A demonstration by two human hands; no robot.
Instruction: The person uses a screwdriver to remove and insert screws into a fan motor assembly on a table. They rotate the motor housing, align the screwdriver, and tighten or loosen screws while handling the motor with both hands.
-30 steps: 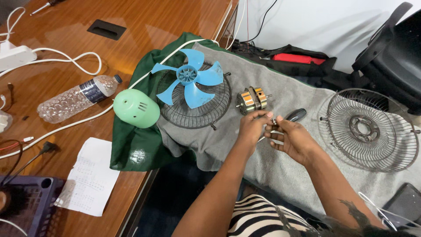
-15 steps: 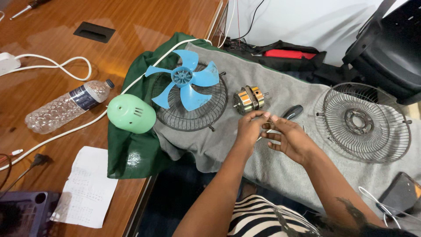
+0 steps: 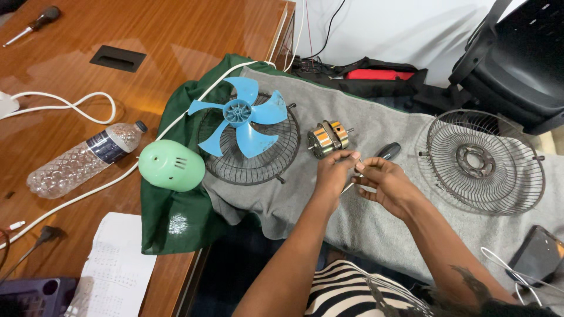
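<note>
A: Pinching smth tiny w/ both hands. Left hand and right hand meet fingertip to fingertip over the grey cloth. Agree?

B: Yep. Fingers of both are curled together at the tips; a thin metal shaft shows between them, looks like the screwdriver, whose black handle sticks out above the right hand. Can't tell which hand actually clamps it, or if there's a small part in there too, it's hidden.

A: Ok. Nearby stuff?

B: Small motor w/ copper windings, just above the left hand, on the cloth, not touched. Blue fan blade lies on a dark wire grille, left of the motor. Mint green cap beside that grille, on green fabric.

A: Right side?

B: Second wire grille, well apart from the hands. Dark phone at the lower right edge.

A: Table?

B: Wooden table w/ plastic bottle lying flat, white cable, paper sheet.
</note>
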